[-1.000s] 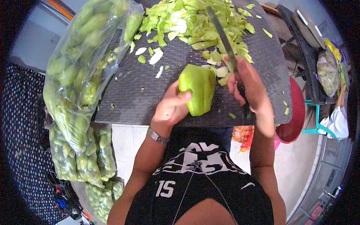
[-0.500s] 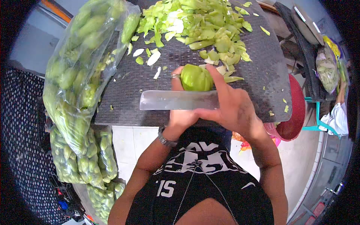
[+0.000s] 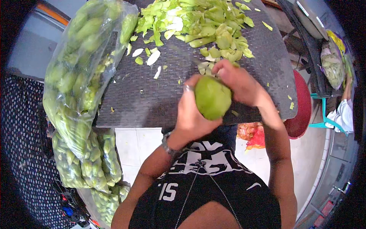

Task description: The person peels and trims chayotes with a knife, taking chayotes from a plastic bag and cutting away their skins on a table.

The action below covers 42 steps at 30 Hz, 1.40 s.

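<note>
My left hand (image 3: 191, 110) is closed around a round green vegetable, which looks like a chayote (image 3: 212, 97), over the near part of the table. Its smooth, rounded side faces up. Close against the far right side of the chayote, my right hand (image 3: 242, 82) is curled around the knife. The knife's blade (image 3: 192, 57) shows only as a faint blurred streak pointing up and left; the handle is hidden in the fingers. Beyond both hands lies a heap of pale green cut pieces (image 3: 206, 26), and a few loose bits touch the area by my right hand.
On the table's (image 3: 145, 103) left side lies a clear plastic bag (image 3: 82, 68) full of green vegetables. More filled bags (image 3: 87, 164) stand below it. At the right are a red tub (image 3: 301, 103), a turquoise stool frame (image 3: 324, 110) and a red net bag (image 3: 251, 135).
The chayote has moved nearer and slightly right in my left hand. The knife, earlier flat across below the chayote, has swung to its far side with my right hand.
</note>
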Each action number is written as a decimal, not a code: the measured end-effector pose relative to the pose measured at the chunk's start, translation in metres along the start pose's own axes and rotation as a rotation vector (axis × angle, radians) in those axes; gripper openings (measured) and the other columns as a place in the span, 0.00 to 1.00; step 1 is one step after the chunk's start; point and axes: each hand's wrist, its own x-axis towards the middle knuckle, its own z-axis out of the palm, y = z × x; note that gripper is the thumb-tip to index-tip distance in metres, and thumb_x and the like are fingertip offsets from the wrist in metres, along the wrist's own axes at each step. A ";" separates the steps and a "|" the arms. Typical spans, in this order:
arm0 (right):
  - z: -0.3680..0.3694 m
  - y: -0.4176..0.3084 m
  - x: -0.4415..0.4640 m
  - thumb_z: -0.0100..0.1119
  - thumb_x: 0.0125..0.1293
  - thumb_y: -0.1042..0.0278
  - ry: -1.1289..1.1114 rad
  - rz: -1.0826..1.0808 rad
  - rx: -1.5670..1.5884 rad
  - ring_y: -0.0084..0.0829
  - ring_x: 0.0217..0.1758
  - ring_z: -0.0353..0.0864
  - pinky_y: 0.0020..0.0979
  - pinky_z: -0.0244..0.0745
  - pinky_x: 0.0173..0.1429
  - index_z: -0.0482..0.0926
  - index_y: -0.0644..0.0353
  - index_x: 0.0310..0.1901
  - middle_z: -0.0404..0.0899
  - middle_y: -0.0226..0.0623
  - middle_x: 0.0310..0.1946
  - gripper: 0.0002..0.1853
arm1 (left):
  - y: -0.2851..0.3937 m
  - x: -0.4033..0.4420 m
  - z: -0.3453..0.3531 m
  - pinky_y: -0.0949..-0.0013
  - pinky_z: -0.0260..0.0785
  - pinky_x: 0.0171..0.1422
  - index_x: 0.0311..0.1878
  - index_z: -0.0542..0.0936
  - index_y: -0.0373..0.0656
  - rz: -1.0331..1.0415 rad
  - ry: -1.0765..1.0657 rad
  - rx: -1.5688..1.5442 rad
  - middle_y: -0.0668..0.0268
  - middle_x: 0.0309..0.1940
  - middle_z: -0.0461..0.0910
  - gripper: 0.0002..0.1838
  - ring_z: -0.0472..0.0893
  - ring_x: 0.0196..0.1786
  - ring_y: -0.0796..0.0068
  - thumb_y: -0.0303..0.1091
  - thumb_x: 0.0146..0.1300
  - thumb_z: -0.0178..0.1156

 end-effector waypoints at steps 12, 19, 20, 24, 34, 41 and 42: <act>0.026 -0.042 -0.031 0.69 0.64 0.35 0.090 -0.150 -0.279 0.63 0.46 0.86 0.48 0.80 0.48 0.61 0.64 0.73 0.84 0.61 0.38 0.49 | -0.023 0.017 -0.004 0.56 0.72 0.70 0.68 0.64 0.45 -0.319 -0.020 -0.850 0.54 0.65 0.72 0.50 0.77 0.67 0.59 0.42 0.45 0.85; 0.010 -0.033 -0.020 0.65 0.66 0.34 -0.124 -0.085 -0.122 0.62 0.52 0.84 0.47 0.78 0.53 0.65 0.62 0.69 0.83 0.61 0.45 0.44 | -0.035 0.013 -0.019 0.56 0.72 0.69 0.71 0.62 0.41 0.222 -0.111 0.081 0.55 0.61 0.74 0.55 0.78 0.64 0.58 0.37 0.39 0.84; 0.010 -0.032 -0.018 0.64 0.67 0.34 -0.118 -0.094 -0.115 0.62 0.51 0.84 0.47 0.78 0.52 0.66 0.61 0.69 0.83 0.61 0.44 0.42 | -0.034 0.013 -0.020 0.56 0.72 0.69 0.72 0.61 0.40 0.234 -0.100 0.120 0.55 0.60 0.75 0.57 0.79 0.63 0.58 0.37 0.38 0.85; 0.002 -0.009 0.006 0.58 0.71 0.34 0.002 -0.075 -0.183 0.64 0.49 0.84 0.50 0.79 0.52 0.70 0.62 0.66 0.83 0.64 0.43 0.38 | -0.006 -0.004 -0.021 0.56 0.73 0.67 0.70 0.64 0.39 -0.037 -0.134 -0.033 0.55 0.56 0.79 0.56 0.80 0.61 0.59 0.33 0.35 0.84; -0.029 -0.008 0.042 0.54 0.75 0.36 0.297 0.342 -0.215 0.55 0.42 0.79 0.50 0.73 0.45 0.69 0.66 0.65 0.83 0.59 0.38 0.37 | -0.027 0.015 -0.038 0.66 0.80 0.27 0.63 0.76 0.38 -0.579 0.008 -1.147 0.55 0.40 0.87 0.37 0.88 0.32 0.65 0.67 0.73 0.50; -0.016 -0.007 0.044 0.59 0.73 0.37 0.273 0.362 -0.046 0.22 0.13 0.70 0.29 0.62 0.16 0.68 0.61 0.68 0.79 0.37 0.24 0.37 | -0.041 0.017 -0.045 0.70 0.76 0.20 0.66 0.76 0.42 -0.716 0.098 -1.333 0.57 0.48 0.88 0.38 0.89 0.33 0.67 0.69 0.75 0.44; -0.015 -0.006 0.044 0.59 0.73 0.36 0.282 0.336 -0.089 0.21 0.13 0.69 0.28 0.60 0.15 0.68 0.62 0.68 0.78 0.36 0.24 0.37 | -0.043 0.016 -0.048 0.67 0.78 0.24 0.67 0.75 0.43 -0.665 0.050 -1.412 0.56 0.52 0.86 0.39 0.89 0.38 0.65 0.70 0.74 0.45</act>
